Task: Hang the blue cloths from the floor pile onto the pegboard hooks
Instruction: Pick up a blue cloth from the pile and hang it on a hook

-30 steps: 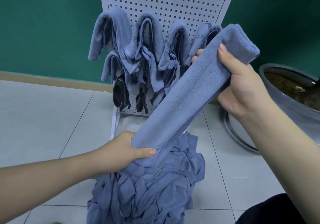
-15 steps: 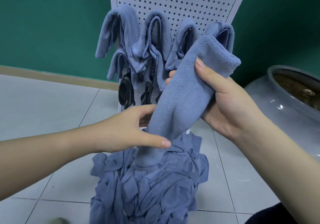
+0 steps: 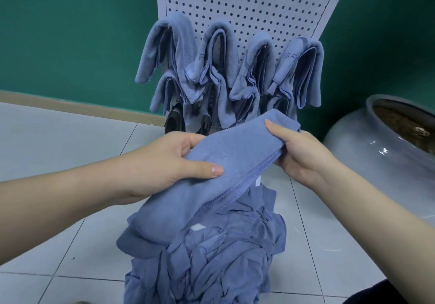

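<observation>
A folded blue cloth stretches between both hands above the floor pile of crumpled blue cloths. My left hand grips its middle, thumb on top. My right hand holds its upper end, thumb over the fold. The cloth's lower end droops onto the pile. Behind stands a white pegboard with several blue cloths hanging from its hooks in two rows. The hooks themselves are mostly hidden by the cloths.
A large grey ceramic pot with soil in it sits at the right, close to my right arm. Dark objects hang low on the pegboard. The floor is pale tile and the wall behind is green.
My right hand lowered the cloth's upper end from pegboard height to just below the hung cloths. My left hand moved up along the cloth and now grips its middle.
</observation>
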`<state>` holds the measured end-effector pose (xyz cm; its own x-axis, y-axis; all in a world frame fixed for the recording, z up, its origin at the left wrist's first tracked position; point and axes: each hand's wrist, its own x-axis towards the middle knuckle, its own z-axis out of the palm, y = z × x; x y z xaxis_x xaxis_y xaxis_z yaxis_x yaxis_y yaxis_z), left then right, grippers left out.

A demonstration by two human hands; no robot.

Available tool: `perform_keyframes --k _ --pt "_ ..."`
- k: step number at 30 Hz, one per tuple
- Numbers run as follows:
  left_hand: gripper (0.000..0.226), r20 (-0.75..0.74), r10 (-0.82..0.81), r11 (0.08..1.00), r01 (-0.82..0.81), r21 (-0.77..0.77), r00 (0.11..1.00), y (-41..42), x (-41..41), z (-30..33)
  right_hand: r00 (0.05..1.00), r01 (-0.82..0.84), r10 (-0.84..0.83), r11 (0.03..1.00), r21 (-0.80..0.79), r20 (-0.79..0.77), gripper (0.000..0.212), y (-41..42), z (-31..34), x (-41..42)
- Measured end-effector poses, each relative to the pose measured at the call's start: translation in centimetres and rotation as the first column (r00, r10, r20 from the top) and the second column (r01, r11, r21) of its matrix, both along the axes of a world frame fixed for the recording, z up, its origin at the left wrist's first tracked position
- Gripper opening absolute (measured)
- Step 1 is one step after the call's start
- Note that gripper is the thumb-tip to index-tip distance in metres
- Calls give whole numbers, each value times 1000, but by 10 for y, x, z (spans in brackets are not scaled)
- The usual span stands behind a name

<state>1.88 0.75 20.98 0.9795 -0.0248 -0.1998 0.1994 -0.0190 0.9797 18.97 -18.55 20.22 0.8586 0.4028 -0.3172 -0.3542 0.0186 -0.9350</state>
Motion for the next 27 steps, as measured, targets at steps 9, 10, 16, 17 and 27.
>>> perform_keyframes --k 9,10,16,17,27 --pt "32 66 42 986 -31 -165 997 29 -5 22 797 -140 355 895 -423 489 54 0 -4 -8" --pt "32 72 47 983 -34 -180 996 30 -6 25 703 -208 453 868 -451 547 66 0 -1 -14" --pt "70 80 49 969 -28 -247 996 29 -5 24 471 -325 552 834 -447 688 97 13 5 -65" --pt "70 87 22 972 -1 -237 996 25 -5 25 492 -315 516 857 -409 701 97 16 4 -70" --pt "38 217 212 966 -237 99 953 9 7 14 617 -110 256 964 -240 744 59 24 -8 -76"
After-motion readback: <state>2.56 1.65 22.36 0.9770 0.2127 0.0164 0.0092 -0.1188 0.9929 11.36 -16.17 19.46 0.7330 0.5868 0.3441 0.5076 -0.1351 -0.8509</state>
